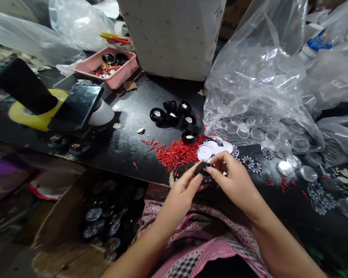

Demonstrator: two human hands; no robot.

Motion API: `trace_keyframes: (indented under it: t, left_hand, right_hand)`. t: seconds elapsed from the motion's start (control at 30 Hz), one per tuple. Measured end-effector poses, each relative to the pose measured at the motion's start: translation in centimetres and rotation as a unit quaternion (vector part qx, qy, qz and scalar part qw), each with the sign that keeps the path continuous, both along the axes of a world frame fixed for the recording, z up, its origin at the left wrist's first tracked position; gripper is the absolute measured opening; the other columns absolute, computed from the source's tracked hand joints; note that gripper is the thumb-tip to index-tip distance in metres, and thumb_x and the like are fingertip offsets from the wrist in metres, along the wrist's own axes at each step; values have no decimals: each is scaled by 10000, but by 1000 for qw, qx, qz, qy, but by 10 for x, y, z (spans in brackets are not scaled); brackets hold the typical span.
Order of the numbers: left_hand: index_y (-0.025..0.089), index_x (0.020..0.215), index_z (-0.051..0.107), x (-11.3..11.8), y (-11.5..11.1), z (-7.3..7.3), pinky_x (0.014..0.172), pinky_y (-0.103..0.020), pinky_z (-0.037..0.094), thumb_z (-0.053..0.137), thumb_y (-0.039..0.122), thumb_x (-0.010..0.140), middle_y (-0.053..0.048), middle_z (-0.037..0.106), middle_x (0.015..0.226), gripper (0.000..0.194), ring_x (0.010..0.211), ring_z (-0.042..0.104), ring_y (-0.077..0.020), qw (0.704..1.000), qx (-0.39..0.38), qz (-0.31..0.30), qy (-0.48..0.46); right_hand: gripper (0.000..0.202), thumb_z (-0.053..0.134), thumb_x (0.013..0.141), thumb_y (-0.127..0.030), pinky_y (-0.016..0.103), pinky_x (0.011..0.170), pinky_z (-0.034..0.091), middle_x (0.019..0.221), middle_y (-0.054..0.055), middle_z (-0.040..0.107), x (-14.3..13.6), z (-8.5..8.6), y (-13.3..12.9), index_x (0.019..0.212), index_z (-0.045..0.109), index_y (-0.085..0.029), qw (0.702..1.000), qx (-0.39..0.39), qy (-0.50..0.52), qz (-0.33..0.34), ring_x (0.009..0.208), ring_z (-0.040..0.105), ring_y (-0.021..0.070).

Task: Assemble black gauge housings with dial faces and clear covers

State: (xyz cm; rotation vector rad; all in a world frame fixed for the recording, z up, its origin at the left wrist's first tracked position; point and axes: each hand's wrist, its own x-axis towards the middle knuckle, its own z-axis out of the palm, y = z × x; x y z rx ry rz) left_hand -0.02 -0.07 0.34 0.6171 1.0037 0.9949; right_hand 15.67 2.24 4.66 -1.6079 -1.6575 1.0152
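Pink patterned cloth (211,231) covers the lap, on the near side of the red heap (178,153) of small slender pieces. Right of that heap and nearer the body, a black round part (206,177) with a dial-like face sits between both hands. The left hand (186,188) has thumb and fingers closed on its rim; the right hand (233,175) brings its thumb and bent fingers together at the face (whether they pinch something small, I cannot tell). Being round, the part offers no clear long axis; its face seems tipped toward the camera, and neither hand is plainly nearer, since each meets it from its own side.

White discs (205,151) overlap at the heap's right edge. Printed dials (251,164) lie farther right of it.

As for containers, black cups (157,115) stand beyond the heap, several with a pale piece inside. Well beyond it to the left, a pink tray (123,75) holds red and yellow bits and black round items. Right of the heap, a clear bag (258,69) contains transparent round covers (256,134). Left of it and below table level, a cardboard box (62,210) holds many dark dial-faced pieces (113,226).
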Motion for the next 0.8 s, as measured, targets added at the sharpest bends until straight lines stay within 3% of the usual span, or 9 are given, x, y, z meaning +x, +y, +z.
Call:
trace_keyframes:
  t: [0.13, 0.23, 0.33, 0.47, 0.53, 0.67, 0.8]
  left_hand:
    - [253, 1131, 691, 2, -4, 0, 931, -389, 563, 715, 300, 816, -60, 685, 1246, 319, 1162, 630, -258, 999, -17, -21, -34]
    - [226, 1078, 686, 0, -10, -1, 952, -387, 541, 700, 233, 801, -65, 712, 1171, 277, 1110, 654, -240, 999, -12, -31, 14]
    - [235, 1082, 674, -10, -18, -5, 1007, -362, 489, 655, 185, 815, -52, 720, 1146, 273, 1111, 653, -216, 994, 40, -42, 94]
    - [240, 1120, 654, -33, -23, -10, 996, -352, 495, 663, 218, 826, -43, 719, 1132, 295, 1109, 654, -218, 988, 35, 14, 152]
    - [239, 1117, 637, -43, -22, -11, 975, -367, 516, 674, 260, 833, -37, 716, 1116, 287, 1086, 663, -221, 989, 11, 82, 122]
    - [225, 1048, 619, -49, -17, -9, 966, -402, 533, 651, 262, 860, -44, 713, 1113, 194, 1088, 669, -230, 987, -3, 159, -2]
    - [219, 1064, 620, -41, -11, -4, 1020, -408, 500, 605, 265, 893, -60, 715, 1137, 178, 1140, 649, -231, 983, 3, 174, -55]
  right_hand:
    - [167, 596, 869, -295, 285, 634, 467, 885, 15, 630, 3, -4, -7, 1012, 583, -210, 999, -33, 12, 20, 686, 570, 140]
    - [222, 519, 885, -202, 296, 689, 499, 956, 32, 670, 2, -6, -18, 1095, 588, -216, 996, -50, 26, 67, 763, 614, 153]
    - [280, 515, 864, -146, 305, 715, 510, 951, 34, 699, -3, -7, -25, 1121, 605, -212, 995, -47, 8, 89, 772, 636, 160]
    - [248, 529, 917, -226, 348, 822, 495, 1068, 58, 723, -18, -8, -13, 1144, 630, -223, 991, -11, -31, 130, 914, 668, 199]
    - [193, 520, 936, -253, 394, 841, 459, 1017, 78, 730, -29, -10, -1, 1059, 660, -201, 980, 21, -136, 141, 933, 658, 239]
    - [169, 522, 926, -255, 450, 803, 393, 915, 133, 710, -52, -16, 19, 919, 649, -144, 921, 59, -348, 164, 895, 625, 310]
    - [167, 500, 926, -229, 404, 768, 357, 841, 109, 693, -59, -21, 20, 835, 623, -163, 917, 64, -356, 170, 824, 606, 267]
